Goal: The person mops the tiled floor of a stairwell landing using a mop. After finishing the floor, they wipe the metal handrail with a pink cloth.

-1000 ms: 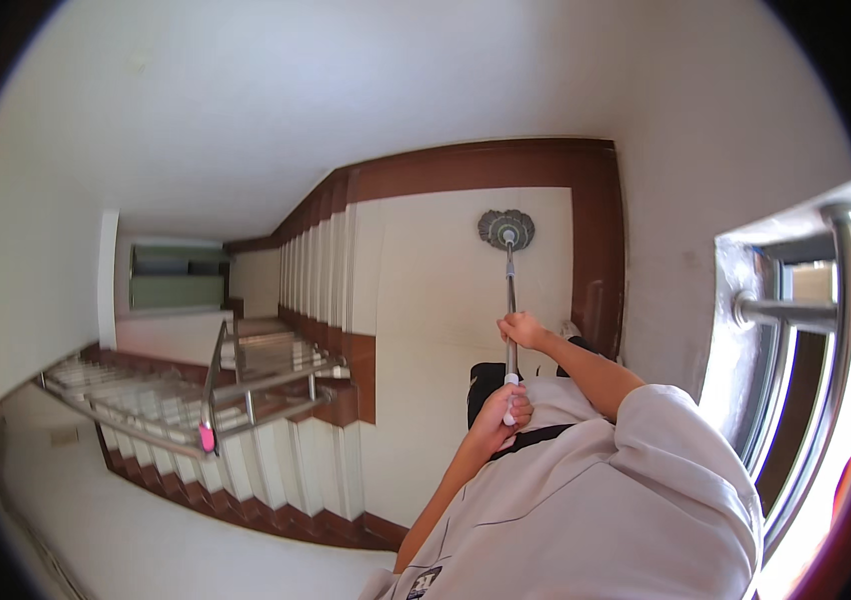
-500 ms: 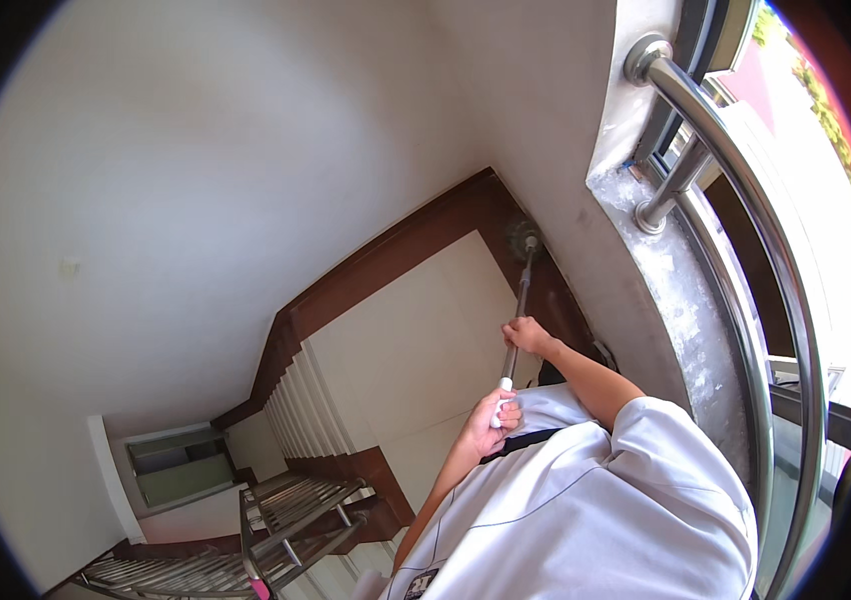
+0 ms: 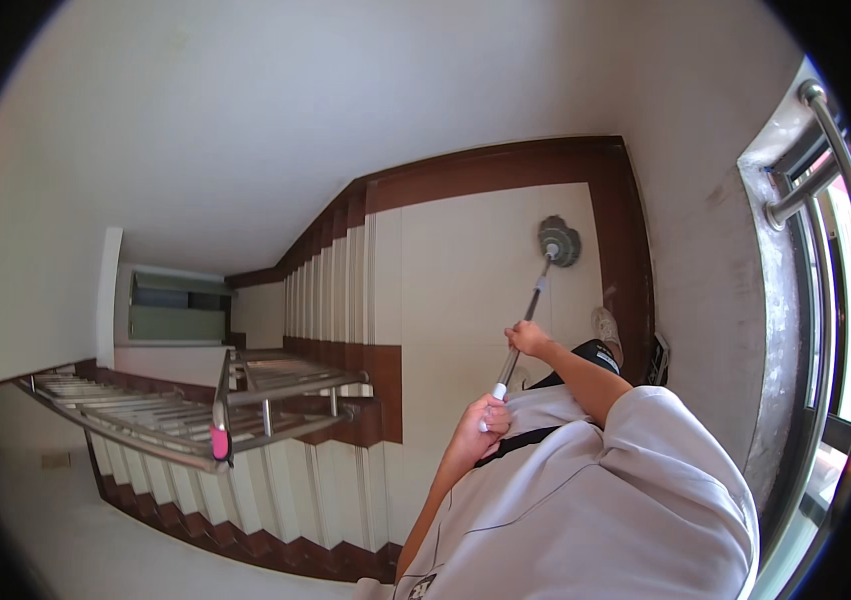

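Note:
Both my hands are closed round the pole of a mop [image 3: 523, 340]. My left hand [image 3: 483, 417] grips the white handle end close to my waist. Farther along, my right hand [image 3: 528, 338] wraps the metal shaft. The round grey mop head [image 3: 559, 243] rests on the cream floor tiles [image 3: 466, 250] of a stair landing, a little inside the dark red-brown border [image 3: 618, 215]. One of my shoes [image 3: 605, 325] shows to the right of the pole.
Stairs [image 3: 331, 285] lead off on the left, with another flight [image 3: 276, 490] at lower left. Between them runs a metal railing [image 3: 276, 410], with a pink and black object [image 3: 221, 443] at its corner. Metal window bars [image 3: 826, 220] stand on the right. Walls enclose the far side.
The mop head has moved from the dark border by the right wall onto the cream tiles. My view has turned, so more of the stairs shows at left. Both hands keep their grip.

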Demonstrator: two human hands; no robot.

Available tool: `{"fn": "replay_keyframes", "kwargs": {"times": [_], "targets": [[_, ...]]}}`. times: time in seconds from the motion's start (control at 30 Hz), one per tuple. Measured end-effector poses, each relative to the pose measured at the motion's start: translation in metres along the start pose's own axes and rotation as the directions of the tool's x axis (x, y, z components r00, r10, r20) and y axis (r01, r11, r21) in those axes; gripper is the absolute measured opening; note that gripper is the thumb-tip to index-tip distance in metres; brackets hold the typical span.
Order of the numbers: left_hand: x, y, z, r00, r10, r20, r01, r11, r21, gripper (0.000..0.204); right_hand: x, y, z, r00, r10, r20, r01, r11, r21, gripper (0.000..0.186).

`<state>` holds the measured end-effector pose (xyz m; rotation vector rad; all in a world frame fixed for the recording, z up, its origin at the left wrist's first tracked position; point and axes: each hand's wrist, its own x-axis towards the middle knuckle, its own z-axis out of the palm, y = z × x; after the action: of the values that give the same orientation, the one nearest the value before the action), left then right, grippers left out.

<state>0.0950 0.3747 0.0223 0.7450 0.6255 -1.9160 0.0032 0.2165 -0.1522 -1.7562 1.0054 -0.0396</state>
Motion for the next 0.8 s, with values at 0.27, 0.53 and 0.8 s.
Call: {"fn": "replay_keyframes", "kwargs": {"times": [0.27, 0.53, 0.8], "targets": [[-0.037, -0.014, -0.038, 0.993, -0.091, -0.075, 0.097, 0.992, 0.082, 0.004, -0.034, -0.037, 0.074, 0.999, 0.015, 0.051, -0.022, 0.989, 0.146, 0.037], [-0.007, -0.060, -0.024, 0.909, -0.409, -0.082, 0.415, 0.869, 0.269, 0.007, -0.123, 0.038, 0.043, 0.935, 0.235, -0.264, -0.162, 0.949, 0.269, 0.037], [0.009, -0.085, -0.027, 0.869, -0.487, 0.090, 0.495, 0.847, -0.197, 0.009, -0.156, 0.095, 0.016, 0.929, 0.331, -0.168, -0.309, 0.940, 0.143, 0.037]]}}
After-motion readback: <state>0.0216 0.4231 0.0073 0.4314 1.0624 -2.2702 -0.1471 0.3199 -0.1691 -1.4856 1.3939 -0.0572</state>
